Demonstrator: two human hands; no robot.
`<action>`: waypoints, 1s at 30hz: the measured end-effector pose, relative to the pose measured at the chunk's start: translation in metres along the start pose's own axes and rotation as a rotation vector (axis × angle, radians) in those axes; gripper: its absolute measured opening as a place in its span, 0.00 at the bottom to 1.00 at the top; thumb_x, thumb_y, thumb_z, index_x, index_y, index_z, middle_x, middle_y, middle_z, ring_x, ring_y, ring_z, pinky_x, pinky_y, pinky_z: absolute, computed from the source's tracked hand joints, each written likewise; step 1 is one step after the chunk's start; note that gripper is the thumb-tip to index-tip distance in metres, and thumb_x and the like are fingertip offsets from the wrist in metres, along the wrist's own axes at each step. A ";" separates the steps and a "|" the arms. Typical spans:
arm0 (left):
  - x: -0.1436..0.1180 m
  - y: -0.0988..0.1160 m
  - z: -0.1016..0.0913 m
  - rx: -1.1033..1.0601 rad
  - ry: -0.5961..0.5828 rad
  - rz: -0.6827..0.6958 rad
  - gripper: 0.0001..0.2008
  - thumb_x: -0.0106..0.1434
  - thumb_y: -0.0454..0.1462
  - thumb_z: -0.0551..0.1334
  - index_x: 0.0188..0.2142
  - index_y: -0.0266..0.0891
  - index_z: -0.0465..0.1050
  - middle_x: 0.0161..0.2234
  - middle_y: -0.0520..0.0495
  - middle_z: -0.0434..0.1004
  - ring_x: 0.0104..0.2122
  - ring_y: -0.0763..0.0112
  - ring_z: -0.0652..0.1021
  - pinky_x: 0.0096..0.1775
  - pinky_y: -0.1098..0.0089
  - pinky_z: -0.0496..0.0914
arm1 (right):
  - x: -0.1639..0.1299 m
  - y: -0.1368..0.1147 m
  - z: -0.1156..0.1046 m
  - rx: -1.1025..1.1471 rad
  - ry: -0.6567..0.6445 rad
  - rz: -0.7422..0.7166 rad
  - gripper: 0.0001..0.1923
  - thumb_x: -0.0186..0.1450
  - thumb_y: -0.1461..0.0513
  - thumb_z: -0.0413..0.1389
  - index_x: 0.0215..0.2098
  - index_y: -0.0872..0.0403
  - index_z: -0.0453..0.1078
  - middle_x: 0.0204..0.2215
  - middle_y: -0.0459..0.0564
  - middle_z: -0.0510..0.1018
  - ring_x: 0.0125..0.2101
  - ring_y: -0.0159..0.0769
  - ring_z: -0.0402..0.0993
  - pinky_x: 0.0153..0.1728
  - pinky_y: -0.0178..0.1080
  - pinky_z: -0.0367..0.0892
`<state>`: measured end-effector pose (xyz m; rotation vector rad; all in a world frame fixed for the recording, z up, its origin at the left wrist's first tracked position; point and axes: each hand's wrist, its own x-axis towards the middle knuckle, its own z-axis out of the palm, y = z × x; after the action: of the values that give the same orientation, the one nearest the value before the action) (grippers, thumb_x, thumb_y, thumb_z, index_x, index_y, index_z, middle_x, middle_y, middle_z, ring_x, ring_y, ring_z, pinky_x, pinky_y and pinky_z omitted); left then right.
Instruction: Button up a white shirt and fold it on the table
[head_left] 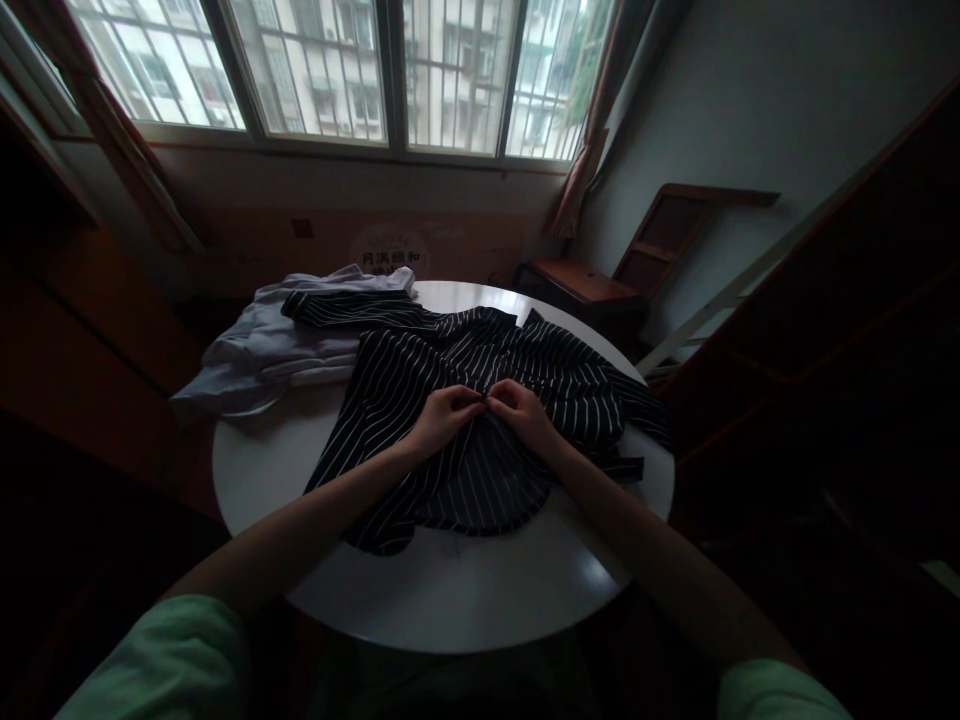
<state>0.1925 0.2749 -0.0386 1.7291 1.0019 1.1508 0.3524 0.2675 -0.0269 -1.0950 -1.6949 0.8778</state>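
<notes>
A dark shirt with thin white stripes point(465, 400) lies spread on the round white table point(450, 590), near the middle of it. Both hands meet on top of this shirt, at its middle line. The left hand point(442, 415) has its fingers pinched shut on a small bit of the striped cloth. The right hand point(521, 410) is pinched shut on the cloth too, and the fingertips of the two hands almost touch. It looks like they work at a button there, but the spot is too small and dark to tell for sure.

A pale grey-white shirt point(277, 350) lies crumpled on the table's far left side, and part of it hangs past the rim. A sleeve of the striped shirt rests over it.

Things could go wrong here. The room is dim, so the fingers may miss the tiny spot and the cloth may slip out. The striped shirt's right sleeve hangs off the table's right edge, and a hard tug could drag it sideways. The pale shirt might slide off the table if the striped sleeve pulls on it.
</notes>
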 end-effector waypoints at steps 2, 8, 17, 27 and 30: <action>0.001 -0.001 0.000 -0.037 0.005 -0.019 0.10 0.51 0.38 0.64 0.32 0.33 0.74 0.30 0.47 0.77 0.31 0.71 0.76 0.36 0.70 0.70 | -0.001 0.000 0.001 -0.032 -0.003 0.010 0.10 0.54 0.56 0.53 0.29 0.54 0.64 0.25 0.45 0.70 0.28 0.32 0.66 0.32 0.36 0.62; -0.002 -0.003 0.003 -0.101 -0.033 -0.027 0.11 0.51 0.39 0.65 0.31 0.33 0.73 0.29 0.48 0.76 0.30 0.73 0.75 0.35 0.72 0.70 | 0.001 0.004 0.000 -0.050 0.068 0.018 0.09 0.55 0.56 0.51 0.28 0.54 0.62 0.24 0.44 0.68 0.27 0.32 0.65 0.30 0.36 0.61; -0.001 0.004 0.000 0.099 0.064 0.057 0.06 0.52 0.31 0.61 0.32 0.34 0.72 0.30 0.48 0.75 0.31 0.72 0.74 0.36 0.72 0.68 | 0.006 0.002 -0.005 0.166 -0.019 0.066 0.13 0.50 0.55 0.59 0.29 0.55 0.66 0.27 0.45 0.72 0.30 0.33 0.68 0.34 0.37 0.63; -0.006 0.008 0.001 0.215 0.037 0.147 0.03 0.54 0.31 0.58 0.25 0.34 0.70 0.24 0.52 0.70 0.25 0.76 0.70 0.28 0.75 0.64 | 0.003 -0.004 -0.002 0.148 -0.108 0.108 0.19 0.48 0.49 0.61 0.23 0.55 0.64 0.21 0.42 0.66 0.24 0.28 0.62 0.26 0.33 0.59; -0.008 0.009 0.001 0.223 0.049 0.198 0.03 0.53 0.29 0.58 0.26 0.35 0.70 0.25 0.51 0.69 0.26 0.76 0.69 0.29 0.75 0.64 | 0.004 -0.003 -0.001 0.223 -0.119 0.143 0.20 0.46 0.49 0.62 0.22 0.55 0.62 0.19 0.40 0.64 0.22 0.26 0.60 0.24 0.32 0.57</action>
<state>0.1931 0.2646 -0.0327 2.0228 1.0394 1.2493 0.3516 0.2699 -0.0229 -1.0379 -1.5827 1.2137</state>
